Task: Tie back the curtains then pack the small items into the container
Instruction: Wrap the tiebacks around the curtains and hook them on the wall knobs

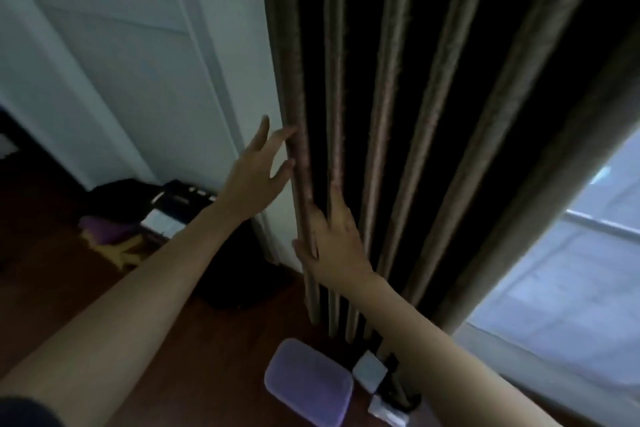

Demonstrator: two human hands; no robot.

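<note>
A dark brown curtain (408, 107) hangs in deep vertical folds from the top of the view to the floor. My left hand (258, 170) is spread, its fingertips touching the curtain's left edge. Lower down, my right hand (334, 243) wraps its thumb and fingers around the leftmost fold. On the floor below sits a purple lidded container (308, 381). Small white items (370, 373) lie just right of it, near a dark object at the curtain's foot.
A white wall (138, 62) stands left of the curtain. A bright window (568, 281) shows at the right. Dark bags and a black box with papers (173, 208) sit on the wooden floor (69, 281) at the left, beside purple and yellow cloth (110, 236).
</note>
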